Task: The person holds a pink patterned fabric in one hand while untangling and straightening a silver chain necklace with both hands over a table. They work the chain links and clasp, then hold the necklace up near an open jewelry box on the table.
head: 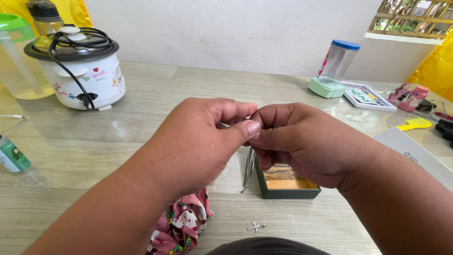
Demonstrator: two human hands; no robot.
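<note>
Above the green box [288, 191] on the counter [94, 156], left hand [198, 141] and right hand [302, 141] meet — fingers pinched shut together. Metal tweezers [248, 170] hang from the right hand; what the left pinches is hidden.

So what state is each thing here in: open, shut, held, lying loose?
Left hand: pinched shut against the right.
Right hand: closed, tweezers hanging from it.
Green box: open.
Rice cooker: lid shut, cord coiled on top.
Jar: lid on.

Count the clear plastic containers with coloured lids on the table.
2 that can be told. A jug with a green lid stands at the far left behind the rice cooker. A jar with a blue lid stands at the far right. The hands may hide others.
</note>
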